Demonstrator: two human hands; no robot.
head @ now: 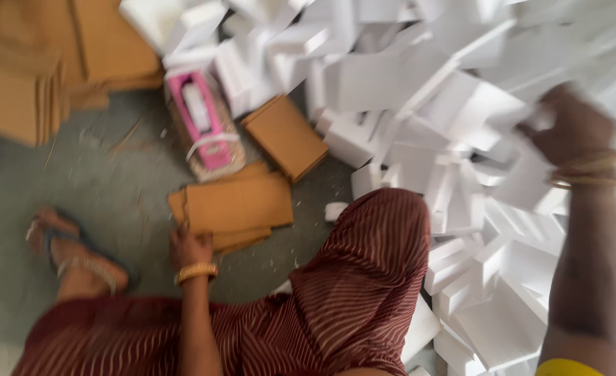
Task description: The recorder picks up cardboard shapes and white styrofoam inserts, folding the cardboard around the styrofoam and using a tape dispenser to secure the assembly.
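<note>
My left hand (188, 245) rests on the near edge of a low stack of flat brown cardboard sheets (235, 205) on the grey floor. My right hand (572, 125) reaches into a big heap of white foam pieces (461, 125) at the right; motion blur hides whether its fingers hold one. Both wrists wear gold bangles. A pink and white packaged item (203, 125) lies beyond the cardboard stack.
More brown cardboard is piled at the top left (36, 63), and another small stack (285, 136) lies by the foam. My knee in maroon striped cloth (364, 271) is raised in the middle, and my sandalled foot (71, 254) is at left.
</note>
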